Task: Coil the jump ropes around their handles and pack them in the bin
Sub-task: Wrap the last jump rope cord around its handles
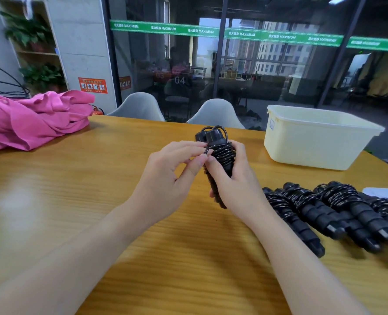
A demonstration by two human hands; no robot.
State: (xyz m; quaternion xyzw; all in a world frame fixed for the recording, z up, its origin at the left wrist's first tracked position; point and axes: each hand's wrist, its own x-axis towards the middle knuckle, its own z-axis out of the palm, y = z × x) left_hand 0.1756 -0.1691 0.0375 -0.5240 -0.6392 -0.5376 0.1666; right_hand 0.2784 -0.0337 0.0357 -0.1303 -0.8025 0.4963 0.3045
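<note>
Across the glass wall (268, 71) behind the worktop (97, 178) we read a green band (233, 34) printed again and again with "MAXIMUM" next to small characters we cannot make out. Lower on the glass we see the numbers "03" and "04". An orange sign (93, 85) on the pillar carries pictures and writing too small for us to read. The cream bin (320, 137) has a small label on its near left wall, also unreadable.

Our right hand (236, 178) is closed around a pair of black handles (218, 155), held upright just above the worktop, with the jump rope (222, 151) wound round their upper part and small loops standing out at the top. Our left hand (172, 176) is partly curled, thumb and forefinger pinched together on a loop of the rope at the left side of the bundle. The two hands touch at the thumbs.

To our right, four coiled rope bundles (329, 208) lie side by side on the worktop, close to the bin but outside it. The bin stands at the far right; we cannot see its floor. A pink cloth (34, 121) lies heaped at the far left, and two pale chairs (177, 110) stand behind the worktop.
</note>
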